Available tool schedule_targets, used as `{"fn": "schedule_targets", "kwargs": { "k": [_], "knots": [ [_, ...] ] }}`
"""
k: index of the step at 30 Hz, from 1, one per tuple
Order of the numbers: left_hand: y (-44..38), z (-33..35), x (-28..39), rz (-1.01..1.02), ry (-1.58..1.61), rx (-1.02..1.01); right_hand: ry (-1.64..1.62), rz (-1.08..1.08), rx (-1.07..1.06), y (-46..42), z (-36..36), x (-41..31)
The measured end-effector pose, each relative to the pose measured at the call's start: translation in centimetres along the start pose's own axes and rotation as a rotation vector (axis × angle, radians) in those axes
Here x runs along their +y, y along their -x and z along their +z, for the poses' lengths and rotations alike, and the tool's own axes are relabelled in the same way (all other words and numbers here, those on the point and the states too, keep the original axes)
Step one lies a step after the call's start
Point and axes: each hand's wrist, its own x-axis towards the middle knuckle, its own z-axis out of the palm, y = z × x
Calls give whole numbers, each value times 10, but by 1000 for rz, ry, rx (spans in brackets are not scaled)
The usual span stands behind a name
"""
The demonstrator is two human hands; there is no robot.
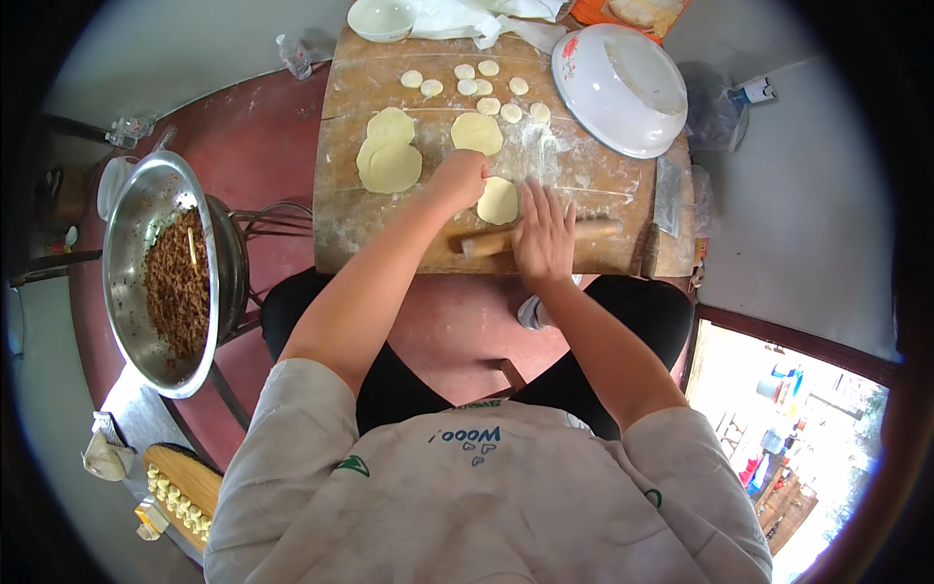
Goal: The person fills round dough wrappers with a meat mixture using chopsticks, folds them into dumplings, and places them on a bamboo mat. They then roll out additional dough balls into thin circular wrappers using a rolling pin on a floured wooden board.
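Note:
My left hand (461,179) has its fingers curled at the left edge of a round dough wrapper (499,201), seemingly pinching it. Across a wooden rolling pin (487,244) lies my right hand (543,235), palm down, fingers stretched forward and not wrapped around it. The pin is slightly blurred near the board's front edge. Just beyond my left hand is another flat dough round (476,133). Overlapping rolled wrappers (390,166) rest farther left. Several small dough pieces (488,106) are scattered toward the back of the floured wooden board (350,233).
An upside-down white basin (620,87) occupies the board's back right. A white bowl (381,20) stands at the back left. To my left is a steel bowl (211,292) of brown filling (177,292). Shaped dough pieces (175,500) sit on a round board (208,485) behind it.

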Motion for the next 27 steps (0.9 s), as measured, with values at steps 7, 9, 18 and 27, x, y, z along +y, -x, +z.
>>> {"fn": "schedule_targets", "kwargs": {
  "k": [7,9,18,27],
  "knots": [
    [3,2,21,165,-236,16,153,150,51,-82,10,-5],
    [-4,9,8,275,-176,46,133,114,60,-74,11,-4],
    [0,-13,13,-72,-287,-224,54,49,24,-29,0,-5],
    [3,3,-6,260,-196,103,53,8,18,-24,7,-5]
  ]
}}
